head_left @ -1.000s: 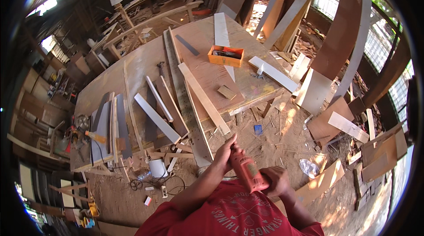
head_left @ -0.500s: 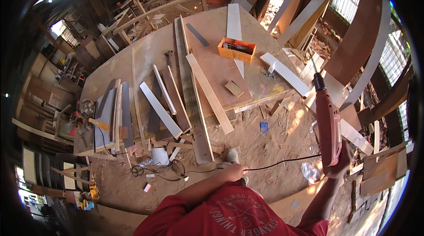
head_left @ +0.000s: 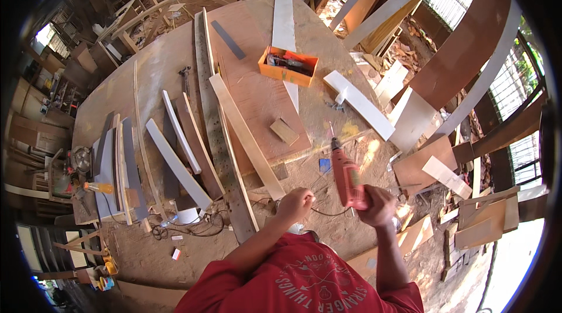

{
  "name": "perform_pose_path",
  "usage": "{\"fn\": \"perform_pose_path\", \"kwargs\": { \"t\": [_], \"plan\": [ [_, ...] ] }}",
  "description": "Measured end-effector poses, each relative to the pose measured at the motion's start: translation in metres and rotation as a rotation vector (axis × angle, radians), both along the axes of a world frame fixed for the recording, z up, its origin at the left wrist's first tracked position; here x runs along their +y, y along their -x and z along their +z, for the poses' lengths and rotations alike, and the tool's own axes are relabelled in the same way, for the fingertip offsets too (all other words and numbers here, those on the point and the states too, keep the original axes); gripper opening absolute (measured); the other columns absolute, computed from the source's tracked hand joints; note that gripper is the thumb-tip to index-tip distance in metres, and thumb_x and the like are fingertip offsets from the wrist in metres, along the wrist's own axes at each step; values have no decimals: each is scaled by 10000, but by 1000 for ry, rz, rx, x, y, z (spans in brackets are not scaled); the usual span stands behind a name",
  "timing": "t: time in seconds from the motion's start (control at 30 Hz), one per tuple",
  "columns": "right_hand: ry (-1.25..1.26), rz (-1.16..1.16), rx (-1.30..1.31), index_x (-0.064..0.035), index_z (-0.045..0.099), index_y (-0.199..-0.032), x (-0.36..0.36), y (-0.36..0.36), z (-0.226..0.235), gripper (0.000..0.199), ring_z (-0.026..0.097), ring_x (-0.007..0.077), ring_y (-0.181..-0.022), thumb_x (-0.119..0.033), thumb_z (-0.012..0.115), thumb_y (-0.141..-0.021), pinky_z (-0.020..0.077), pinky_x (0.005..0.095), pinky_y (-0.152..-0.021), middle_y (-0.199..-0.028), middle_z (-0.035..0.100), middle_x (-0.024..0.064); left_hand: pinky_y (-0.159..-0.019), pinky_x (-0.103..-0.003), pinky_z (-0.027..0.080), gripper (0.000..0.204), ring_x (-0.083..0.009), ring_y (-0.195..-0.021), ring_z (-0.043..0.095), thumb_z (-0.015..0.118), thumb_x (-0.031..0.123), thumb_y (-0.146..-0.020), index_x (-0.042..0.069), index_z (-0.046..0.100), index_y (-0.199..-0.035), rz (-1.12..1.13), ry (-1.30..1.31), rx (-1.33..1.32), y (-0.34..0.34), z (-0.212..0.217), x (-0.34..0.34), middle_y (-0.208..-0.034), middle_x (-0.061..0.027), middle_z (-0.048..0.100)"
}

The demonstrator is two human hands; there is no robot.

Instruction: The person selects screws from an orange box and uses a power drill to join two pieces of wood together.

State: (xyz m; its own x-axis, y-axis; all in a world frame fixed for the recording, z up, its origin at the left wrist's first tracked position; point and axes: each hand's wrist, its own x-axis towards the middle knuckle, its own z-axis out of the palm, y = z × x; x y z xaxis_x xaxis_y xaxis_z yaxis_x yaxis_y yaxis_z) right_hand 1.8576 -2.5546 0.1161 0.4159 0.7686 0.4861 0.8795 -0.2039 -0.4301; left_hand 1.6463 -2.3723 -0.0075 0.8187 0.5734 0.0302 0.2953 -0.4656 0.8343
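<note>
Beside worktable [head_left: 155, 70]: right hand [head_left: 379, 205], fingers clamped on red drill [head_left: 348, 179]; left hand [head_left: 295, 205], fingers curled together.

A dark cable [head_left: 331, 214] obstructs the otherwise open gap between left hand [head_left: 298, 202] and drill [head_left: 348, 179].

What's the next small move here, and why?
I'd probably ease the cord aside with the left hand before using the drill. The cord sags between that hand and the drill, which the right hand holds with its bit pointing toward the table.
</note>
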Motion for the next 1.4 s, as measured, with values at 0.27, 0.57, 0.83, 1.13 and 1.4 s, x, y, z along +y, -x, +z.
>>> {"fn": "perform_pose_path", "kwargs": {
  "t": [0.27, 0.57, 0.83, 1.13, 1.4],
  "plan": [
    [-2, 108, -59, -90, 711, -1029, 134, -21, -51, 226, 712, 304, -693, -177, 787, -835, 574, 431, -653, -788, 707, 85, -1104, -529, 449, 842, -452, -1315, 530, 913, 295, -783, -24, 464, -1419, 573, -309, 235, 33, -7, 75, -1370, -262, 551],
    [76, 187, -5, -120, 674, -1042, 252, -52, -86, 175, 738, 347, -804, -211, 715, -898, 568, 474, -757, -841, 718, 116, -983, -512, 560, 784, -471, -1199, 657, 945, 272, -728, -76, 516, -1285, 833, 118, 432, 12, -10, 84, -1323, -318, 619],
    [206, 353, 75, -128, 623, -1164, 338, -55, -130, 443, 726, 346, -903, -365, 825, -849, 558, 469, -869, -948, 731, 113, -652, -459, 566, 310, -324, -675, 678, 758, 140, -859, -14, 567, -1049, 1060, 406, 20, 10, -22, 57, -826, -142, 666],
    [340, 559, 83, -81, 616, -1274, 340, -103, -114, 656, 658, 348, -1126, -510, 851, -837, 506, 488, -1003, -1172, 697, 137, -589, -352, 560, 353, -232, -618, 653, 627, 179, -996, -16, 569, -1285, 1074, 934, -372, -66, 41, 34, -793, -117, 643],
    [44, 34, 190, -114, 669, -1265, 233, -254, -113, 474, 577, 363, -1231, -334, 816, -872, 408, 537, -1104, -1264, 646, 121, -616, -338, 566, 277, -200, -656, 658, 632, 141, -1020, -23, 621, -1242, 989, 655, -446, -118, 40, 38, -825, -101, 666]
  ]
}}
